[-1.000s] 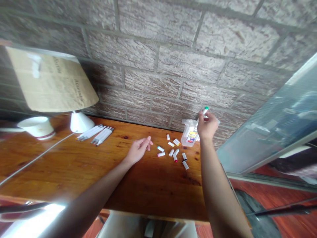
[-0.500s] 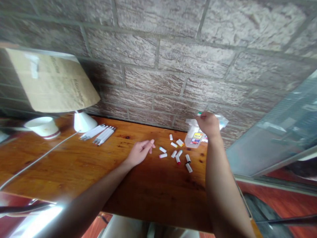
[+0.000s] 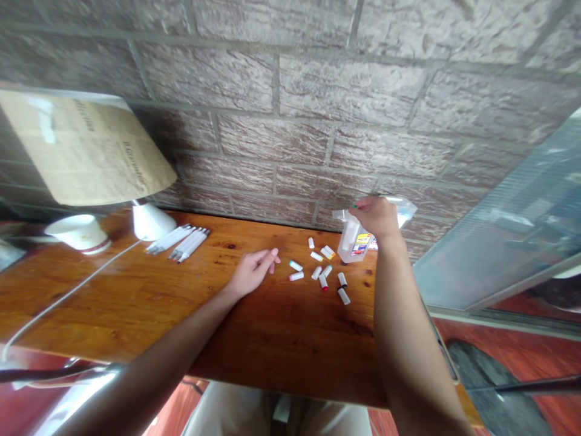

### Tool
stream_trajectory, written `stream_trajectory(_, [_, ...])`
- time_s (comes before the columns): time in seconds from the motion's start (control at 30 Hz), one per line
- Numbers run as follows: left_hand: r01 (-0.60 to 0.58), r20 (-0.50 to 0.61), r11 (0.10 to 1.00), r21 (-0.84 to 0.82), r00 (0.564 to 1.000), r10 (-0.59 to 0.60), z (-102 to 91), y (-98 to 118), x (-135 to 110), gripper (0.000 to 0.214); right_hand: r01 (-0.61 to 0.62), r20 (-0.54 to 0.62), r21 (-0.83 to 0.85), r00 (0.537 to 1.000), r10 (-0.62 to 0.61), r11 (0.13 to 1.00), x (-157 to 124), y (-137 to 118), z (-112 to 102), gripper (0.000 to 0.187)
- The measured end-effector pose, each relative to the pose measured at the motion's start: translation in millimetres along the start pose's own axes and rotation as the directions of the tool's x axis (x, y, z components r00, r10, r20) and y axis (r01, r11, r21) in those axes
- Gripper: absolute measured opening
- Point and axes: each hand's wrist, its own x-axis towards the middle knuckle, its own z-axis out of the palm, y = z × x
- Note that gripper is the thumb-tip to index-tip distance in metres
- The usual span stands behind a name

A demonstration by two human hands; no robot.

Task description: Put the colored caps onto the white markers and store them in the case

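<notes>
My right hand [image 3: 376, 216] is raised over the clear plastic box [image 3: 345, 245] near the wall. Its fingers are closed in a pinch on a small marker cap [image 3: 353, 206]; only a green bit shows. The hand hides part of the box's top. My left hand [image 3: 254, 270] rests on the table with fingers loosely apart and nothing in them. Between the hands lie several loose white marker caps with coloured ends, among them a blue-ended cap [image 3: 296, 265], a pink-ended cap [image 3: 296, 276], a red-ended cap [image 3: 323, 282] and a black-ended cap [image 3: 342, 280].
Several white markers [image 3: 190, 244] lie side by side at the left, beside a lamp [image 3: 152, 221] with a paper shade. A white paper cup [image 3: 79, 233] and a cable [image 3: 77, 293] are farther left. A brick wall [image 3: 295, 151] backs the wooden table [image 3: 272, 339].
My right hand stays over the plastic box, its green bit now less visible and the wrist turned slightly. My left hand has hardly moved. The whole view has shifted a little.
</notes>
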Motion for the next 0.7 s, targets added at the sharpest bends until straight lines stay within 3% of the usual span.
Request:
stream_trajectory(0.33, [-0.016,0.004,1.000,0.006,1.000,0.016,-1.2,-1,0,0.057,-0.024,0.077,-0.030,0.997,0.027,0.999,-1,-4,-7,0.023])
stream_trajectory(0.47, [-0.018,0.016,1.000,0.023,1.000,0.018,-1.7,-1,0,0.057,-0.005,0.034,0.003,0.999,0.005,1.000,-2,-8,-12,0.021])
stream_trajectory(0.57, [-0.024,0.018,0.998,0.051,1.000,0.023,-3.0,-4,1,0.057,0.088,-0.048,0.071,0.995,-0.085,0.994,-9,-19,-28,0.017])
stream_trajectory(0.7, [-0.026,-0.010,0.997,0.075,1.000,0.026,-5.2,-12,6,0.057,0.294,-0.128,0.230,0.954,-0.270,0.928,-34,-56,-58,0.023])
